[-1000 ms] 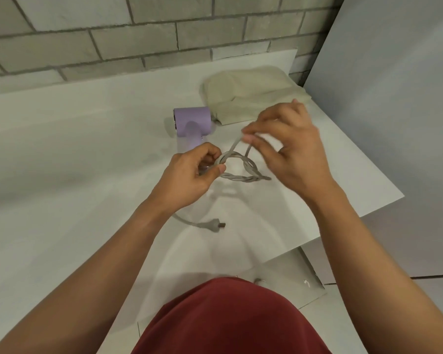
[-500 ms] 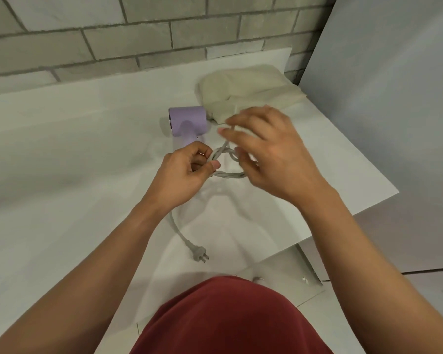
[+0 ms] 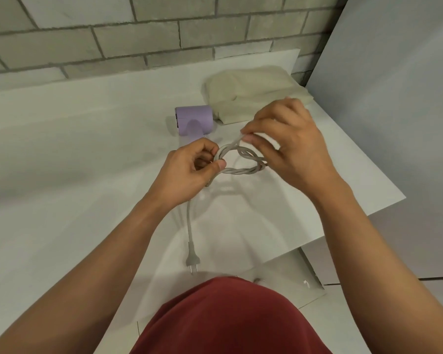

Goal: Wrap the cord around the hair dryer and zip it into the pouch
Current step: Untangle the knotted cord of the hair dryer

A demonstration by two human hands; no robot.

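Note:
A lilac hair dryer (image 3: 194, 119) lies on the white table (image 3: 74, 159), its handle pointing toward me. Its grey cord (image 3: 242, 169) is coiled into a small loop held above the table between both hands. My left hand (image 3: 189, 169) grips the left side of the coil. My right hand (image 3: 289, 146) pinches a strand at the coil's upper right. The cord's free end hangs down from my left hand and ends in a plug (image 3: 192, 259) lying on the table near my body. A beige fabric pouch (image 3: 253, 93) lies flat behind the dryer, at the back right.
A grey brick wall (image 3: 138, 34) runs along the table's far edge. A pale panel (image 3: 394, 123) stands to the right. The table's right edge (image 3: 368, 215) slants close to my right forearm. My red shirt (image 3: 230, 318) fills the bottom of the view.
My right hand has drawn a strand up and to the right after reaching in close to the coil. The plug has slid nearer to me and now points toward my body.

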